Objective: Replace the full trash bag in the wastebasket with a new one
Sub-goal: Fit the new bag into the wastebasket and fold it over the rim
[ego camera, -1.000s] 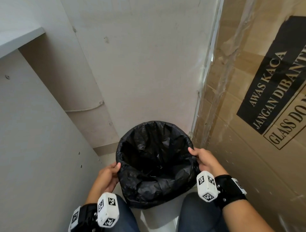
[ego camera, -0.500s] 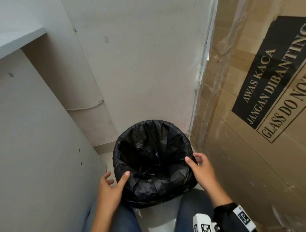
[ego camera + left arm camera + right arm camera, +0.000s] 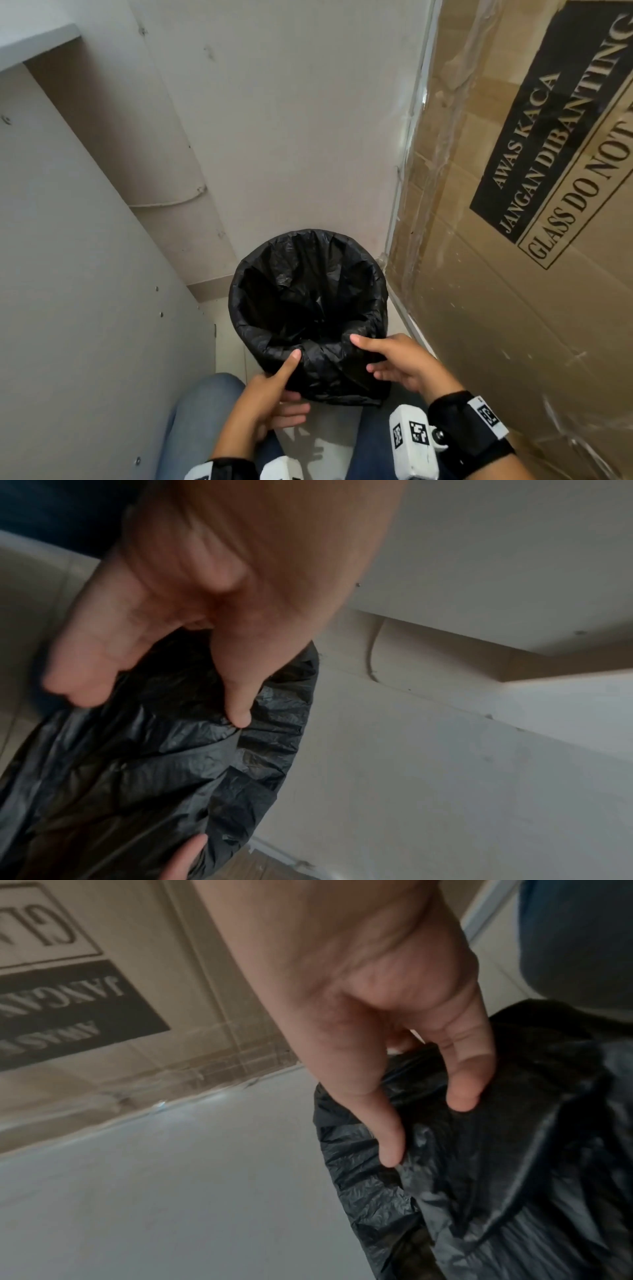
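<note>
On the floor between a white wall and a big cardboard box [image 3: 513, 308], wastebasket lined with black trash bag [image 3: 308, 291], bag folded over rim. Left hand [image 3: 270, 397] thumb presses near rim fold, fingers loose, gripping nothing. Right hand [image 3: 397, 363] likewise: straight fingers touch the bag, no grasp.

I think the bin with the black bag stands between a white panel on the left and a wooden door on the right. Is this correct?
Not quite. On the right is a cardboard box with a printed glass warning, not a wooden door; the head view shows it. The bin with the black bag and the white panel are as you say.
</note>
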